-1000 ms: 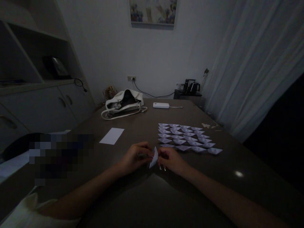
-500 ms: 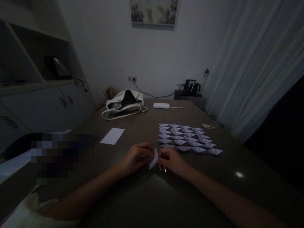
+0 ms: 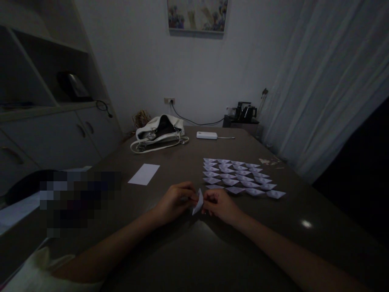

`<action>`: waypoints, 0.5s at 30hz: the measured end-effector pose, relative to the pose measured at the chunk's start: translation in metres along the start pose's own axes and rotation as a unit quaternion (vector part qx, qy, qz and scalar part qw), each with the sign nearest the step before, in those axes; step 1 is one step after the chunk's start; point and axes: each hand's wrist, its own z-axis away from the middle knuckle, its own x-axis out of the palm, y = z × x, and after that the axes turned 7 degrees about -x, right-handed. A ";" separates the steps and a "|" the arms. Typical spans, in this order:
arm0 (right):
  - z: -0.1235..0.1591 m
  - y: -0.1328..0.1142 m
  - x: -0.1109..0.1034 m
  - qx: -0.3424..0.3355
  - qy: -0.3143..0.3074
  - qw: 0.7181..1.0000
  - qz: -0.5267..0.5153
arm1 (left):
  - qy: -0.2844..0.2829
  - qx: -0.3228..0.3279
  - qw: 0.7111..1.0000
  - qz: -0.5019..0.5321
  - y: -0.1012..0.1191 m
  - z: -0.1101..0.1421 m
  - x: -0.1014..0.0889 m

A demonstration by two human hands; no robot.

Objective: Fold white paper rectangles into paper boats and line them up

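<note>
A small white folded paper boat (image 3: 198,202) is held upright between my two hands, just above the dark table. The fingers of my left hand (image 3: 178,200) pinch it from the left. My right hand (image 3: 221,206) grips its other side with curled fingers; the fingertips are partly hidden behind the paper. Beyond my right hand, several white paper boats (image 3: 243,177) stand in close rows. A flat sheet of white paper (image 3: 144,174) lies to the left, past my left hand.
A white handbag (image 3: 161,134) lies at the back of the table (image 3: 182,251), with a white power bank (image 3: 206,135) to its right. Paper scraps (image 3: 269,161) lie near the right edge. A blurred patch (image 3: 79,198) covers things at the left edge.
The held boat has shifted very slightly right and tilts a little differently. My fingers have adjusted around it; everything else has stayed in place.
</note>
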 end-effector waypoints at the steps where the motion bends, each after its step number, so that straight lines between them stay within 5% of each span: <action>1: 0.000 0.000 -0.001 0.004 -0.002 1.000 0.000 | 0.003 -0.002 1.000 -0.008 0.000 -0.001 0.000; 10: -0.004 0.002 0.000 0.039 0.080 0.994 -0.059 | 0.033 -0.021 0.998 -0.045 -0.002 -0.003 -0.001; 15: -0.002 -0.005 0.000 0.031 0.066 0.993 -0.089 | 0.054 -0.021 0.996 -0.064 -0.003 -0.002 -0.001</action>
